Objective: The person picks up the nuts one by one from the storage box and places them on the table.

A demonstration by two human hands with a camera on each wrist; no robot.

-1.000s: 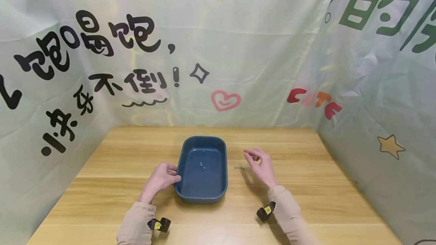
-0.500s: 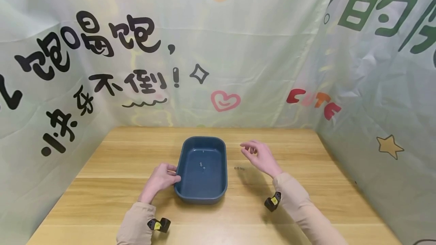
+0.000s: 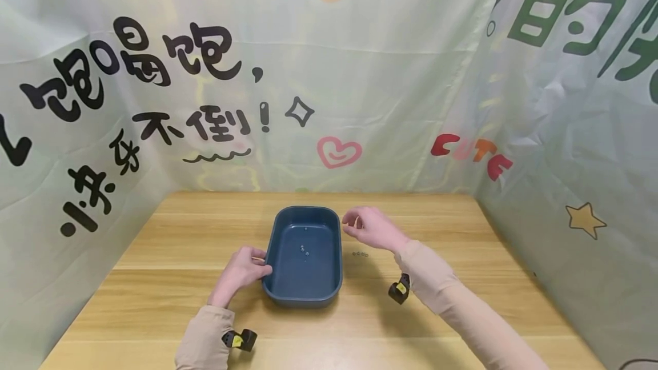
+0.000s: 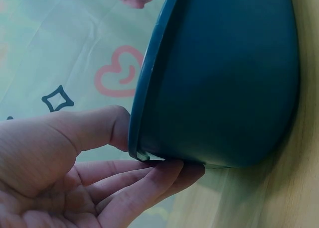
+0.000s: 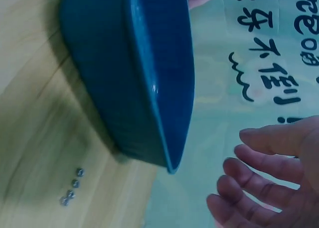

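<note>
Four small silvery metal pieces [image 5: 76,183] lie six o'clock from nearer right hand [image 3: 371,226], fingers slightly apart; left hand [image 3: 245,267] pinches dark-blue rectangular basin [image 3: 303,278].

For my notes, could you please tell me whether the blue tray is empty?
Not empty: the head view shows a few small pieces on the floor of the blue tray.

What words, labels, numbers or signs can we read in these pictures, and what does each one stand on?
"饱喝饱,": black, fabric backdrop, after a cut-off character.
"快乐不倒!": black, same backdrop, beneath it.
"CUTE": red, pink and orange, backdrop, toward the right.
"的": green, backdrop, right; the next character is cut off.
Yellow labels on black devices at the wrists: too small to read.
Blue tray: no text visible.
</note>
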